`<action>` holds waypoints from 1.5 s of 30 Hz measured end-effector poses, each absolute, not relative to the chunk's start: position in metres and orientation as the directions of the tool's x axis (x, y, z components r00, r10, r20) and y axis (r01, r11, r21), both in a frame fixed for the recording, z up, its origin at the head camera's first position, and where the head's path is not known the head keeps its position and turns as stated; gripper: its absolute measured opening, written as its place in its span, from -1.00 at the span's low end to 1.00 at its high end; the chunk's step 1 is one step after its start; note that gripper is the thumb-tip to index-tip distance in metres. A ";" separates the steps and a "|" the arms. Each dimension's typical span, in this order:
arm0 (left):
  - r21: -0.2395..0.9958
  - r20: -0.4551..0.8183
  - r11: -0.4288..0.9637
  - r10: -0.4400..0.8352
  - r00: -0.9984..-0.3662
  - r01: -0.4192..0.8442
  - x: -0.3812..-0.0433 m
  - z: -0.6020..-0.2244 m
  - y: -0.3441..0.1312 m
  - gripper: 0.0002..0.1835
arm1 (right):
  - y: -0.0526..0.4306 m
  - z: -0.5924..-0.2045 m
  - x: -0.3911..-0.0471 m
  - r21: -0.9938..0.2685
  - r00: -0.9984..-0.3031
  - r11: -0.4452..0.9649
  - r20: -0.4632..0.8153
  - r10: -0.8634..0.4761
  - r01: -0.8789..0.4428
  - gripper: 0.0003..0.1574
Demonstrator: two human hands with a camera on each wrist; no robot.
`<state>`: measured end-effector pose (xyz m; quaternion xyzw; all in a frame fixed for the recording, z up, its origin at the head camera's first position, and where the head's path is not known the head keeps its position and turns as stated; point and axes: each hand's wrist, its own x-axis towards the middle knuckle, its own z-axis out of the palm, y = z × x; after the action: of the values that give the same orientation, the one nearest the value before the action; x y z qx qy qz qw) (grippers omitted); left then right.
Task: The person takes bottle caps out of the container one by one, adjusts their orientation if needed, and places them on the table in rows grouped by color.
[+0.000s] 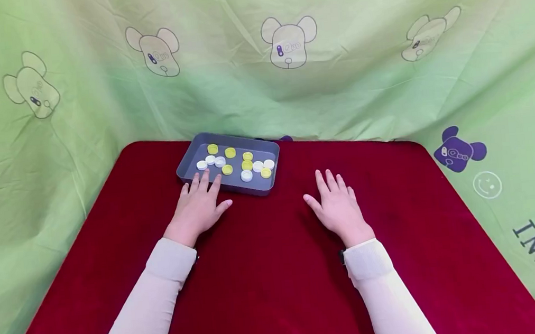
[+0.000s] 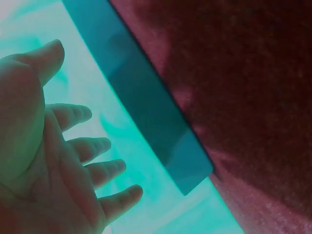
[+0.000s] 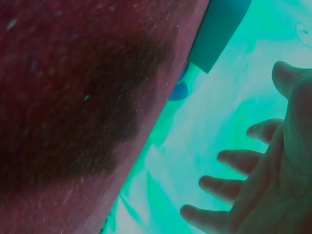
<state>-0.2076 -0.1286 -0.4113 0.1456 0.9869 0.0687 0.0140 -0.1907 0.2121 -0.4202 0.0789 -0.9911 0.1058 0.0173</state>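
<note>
A grey rectangular tray [image 1: 262, 189] lies toward the back of the red table, with several yellow bottle caps [image 1: 230, 152] and several white bottle caps [image 1: 246, 175] spread over its floor. My left hand [image 1: 198, 207] hovers at the tray's near left edge, palm down, fingers spread and holding nothing; its fingertips overlap the rim in the head view. In the left wrist view the tray's side wall [image 2: 151, 107] shows beyond the fingers. To the right of the tray, my right hand [image 1: 340, 208] is held over the cloth with fingers straight and nothing in it.
A red cloth [image 1: 267, 273] covers the table. Behind and at both sides hangs a green curtain [image 1: 222, 91] printed with bear heads, close against the table's back edge.
</note>
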 end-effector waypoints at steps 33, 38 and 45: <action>0.136 0.004 0.957 0.257 -0.966 0.255 -0.242 -0.415 -0.179 -0.20 | 0.205 -0.418 -0.226 -0.271 -0.955 0.930 -0.092 -0.282 -0.248 -0.08; 0.209 0.009 0.952 0.228 -0.974 0.225 -0.254 -0.413 -0.185 -0.17 | 0.198 -0.415 -0.237 -0.260 -0.951 0.927 -0.081 -0.299 -0.269 -0.09; 0.344 0.036 0.926 0.155 -0.987 0.158 -0.276 -0.411 -0.192 -0.22 | 0.184 -0.417 -0.254 -0.319 -0.949 0.914 -0.107 -0.296 -0.249 -0.06</action>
<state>-0.2757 -0.1919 -0.4112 0.0799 0.9812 0.1754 -0.0042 -0.2540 0.1844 -0.4167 0.1397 -0.9754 0.1524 -0.0768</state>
